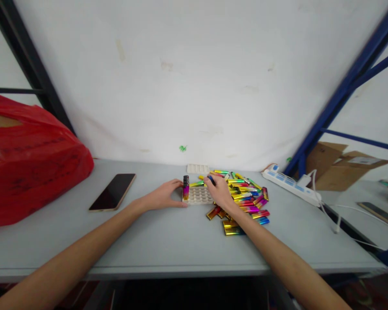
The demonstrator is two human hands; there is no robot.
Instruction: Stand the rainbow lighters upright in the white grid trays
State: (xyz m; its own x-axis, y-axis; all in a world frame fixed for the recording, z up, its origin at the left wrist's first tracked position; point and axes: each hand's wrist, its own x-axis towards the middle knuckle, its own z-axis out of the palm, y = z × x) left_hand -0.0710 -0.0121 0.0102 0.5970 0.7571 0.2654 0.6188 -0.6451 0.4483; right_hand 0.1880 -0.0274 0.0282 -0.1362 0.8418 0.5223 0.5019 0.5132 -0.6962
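Note:
A pale tray (200,197) with rows of small pockets lies on the table. At its left end a row of lighters (186,191) stands upright, black tops up and pink-and-gold bodies below. My left hand (163,196) is at that end, thumb and fingers spread apart near the tray's corner and the standing lighters. Over the tray's right side, my right hand (220,191) is closed on a lighter (211,179). Only its dark blue-black end shows; the rest is hidden by the fingers. Beside and partly behind that hand lies a loose pile of shiny multicoloured lighters (245,198).
A second pale tray (198,168) lies against the wall. On the left are a phone (113,192) and a red plastic bag (35,159). A white power strip (291,186) with cables is at the right, near a blue metal frame (342,90) and cardboard boxes (339,172).

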